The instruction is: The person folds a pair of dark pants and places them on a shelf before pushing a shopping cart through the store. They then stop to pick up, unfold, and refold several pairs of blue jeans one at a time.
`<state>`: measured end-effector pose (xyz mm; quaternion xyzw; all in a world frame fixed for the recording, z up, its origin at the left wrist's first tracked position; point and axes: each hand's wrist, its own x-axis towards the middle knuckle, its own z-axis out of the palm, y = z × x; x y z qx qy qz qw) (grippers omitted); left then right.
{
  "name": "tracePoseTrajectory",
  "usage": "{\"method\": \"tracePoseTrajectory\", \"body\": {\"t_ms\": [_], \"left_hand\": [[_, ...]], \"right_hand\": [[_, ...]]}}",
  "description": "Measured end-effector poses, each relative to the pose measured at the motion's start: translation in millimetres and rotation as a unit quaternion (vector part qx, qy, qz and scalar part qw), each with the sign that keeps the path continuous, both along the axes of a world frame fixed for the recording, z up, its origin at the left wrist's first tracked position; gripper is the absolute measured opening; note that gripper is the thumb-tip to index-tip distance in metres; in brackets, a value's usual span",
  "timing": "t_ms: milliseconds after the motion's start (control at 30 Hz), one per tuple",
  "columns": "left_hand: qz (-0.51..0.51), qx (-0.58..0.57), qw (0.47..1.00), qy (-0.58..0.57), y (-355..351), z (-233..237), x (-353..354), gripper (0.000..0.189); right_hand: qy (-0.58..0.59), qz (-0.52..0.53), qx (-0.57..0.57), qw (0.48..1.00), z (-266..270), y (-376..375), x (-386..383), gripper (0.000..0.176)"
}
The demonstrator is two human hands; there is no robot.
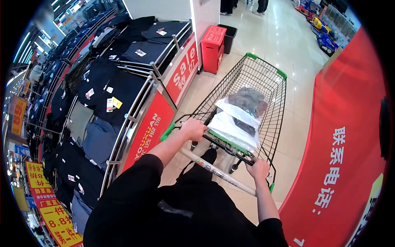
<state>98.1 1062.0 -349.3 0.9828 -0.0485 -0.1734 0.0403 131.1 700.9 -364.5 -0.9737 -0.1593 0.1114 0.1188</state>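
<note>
A shopping cart (pixel 283 103) of black wire with green corner pieces stands in front of me. My left hand (pixel 194 129) is closed round the left part of its near upper rim. My right hand (pixel 259 168) grips the right part of that rim. Below my forearms runs the cart's pale push bar (pixel 222 175), with printing along it. Inside the basket lie clear plastic packages: a white one (pixel 230 129) nearer me and a grey one (pixel 247 99) beyond it. Their exact contents are hard to make out.
To the left, metal-railed display bins (pixel 158 78) hold dark folded clothes with tags. A red box (pixel 212 49) and a black trash bin (pixel 230 38) stand ahead by a white pillar. A red-draped stand (pixel 329 144) borders the right side. Tiled floor (pixel 267 33) stretches ahead, with people's legs far off.
</note>
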Motion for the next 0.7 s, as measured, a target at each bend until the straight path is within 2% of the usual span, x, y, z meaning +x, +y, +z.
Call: {"method": "tracePoseTrajectory", "body": {"t_ms": [133,200,267,333,467,533,567,633,700], "left_hand": [[-0.016,-0.01,1.0,-0.002,12,-5,60,0.026],[-0.027,-0.016,0.999,-0.012,14,-2,89,0.025],[-0.032,-0.027,0.999,-0.02,18,-3,124,0.024],[-0.04,-0.022,0.999,-0.002,40,-15,169,0.025],[-0.042,-0.035,0.998,-0.003,43,-18,225,0.024],[-0.056,-0.024,0.998,0.011,44,-16,257,0.023],[-0.039,-0.027,0.999,0.005,68,-37,287,0.022],[-0.047,-0.043,0.998,-0.012,62,-34,312,0.021],[-0.051,-0.035,0.998,0.0,58,-28,339,0.02]], "right_hand": [[-0.012,-0.009,-0.002,1.0,-10,9,53,0.038],[-0.044,-0.003,0.035,0.998,-21,10,79,0.049],[-0.037,-0.02,0.031,0.999,-23,15,107,0.046],[-0.015,-0.031,0.019,0.999,-28,38,152,0.037],[-0.042,-0.041,0.01,0.998,-25,40,195,0.034],[-0.032,-0.04,0.003,0.999,-23,44,222,0.04],[-0.019,-0.031,0.018,0.999,-50,67,261,0.039],[-0.024,-0.047,0.009,0.999,-29,61,274,0.036],[-0.03,-0.053,0.004,0.998,-36,51,294,0.03]]}}
